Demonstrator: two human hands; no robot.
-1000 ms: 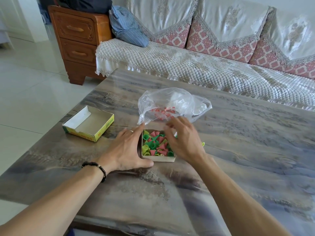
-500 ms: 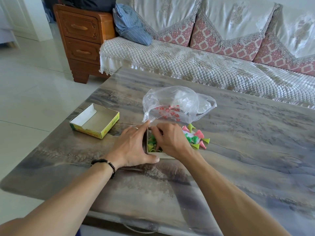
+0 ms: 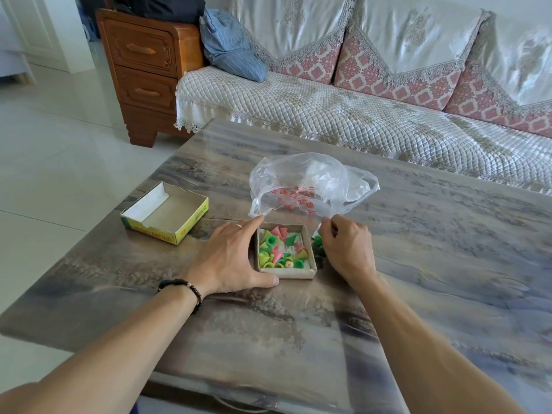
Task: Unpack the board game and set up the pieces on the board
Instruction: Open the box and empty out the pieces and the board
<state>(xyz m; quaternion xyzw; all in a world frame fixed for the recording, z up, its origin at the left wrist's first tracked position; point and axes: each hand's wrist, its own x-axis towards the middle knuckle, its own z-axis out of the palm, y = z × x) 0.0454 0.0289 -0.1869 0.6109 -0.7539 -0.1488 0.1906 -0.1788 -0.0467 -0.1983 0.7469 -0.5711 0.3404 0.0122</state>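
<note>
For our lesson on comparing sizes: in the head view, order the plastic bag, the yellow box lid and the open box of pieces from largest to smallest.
1. plastic bag
2. yellow box lid
3. open box of pieces, though lid and box look close in size.

A single wide-angle head-worn camera looks forward and steeply down across a marbled tabletop (image 3: 418,264), both forearms reaching in from the bottom edge toward the frame's centre. The near tabletop edge lies close below the lens; a quilted sofa (image 3: 343,115) and wooden drawer cabinet (image 3: 143,70) fill the far background, lines bowed by the lens.
</note>
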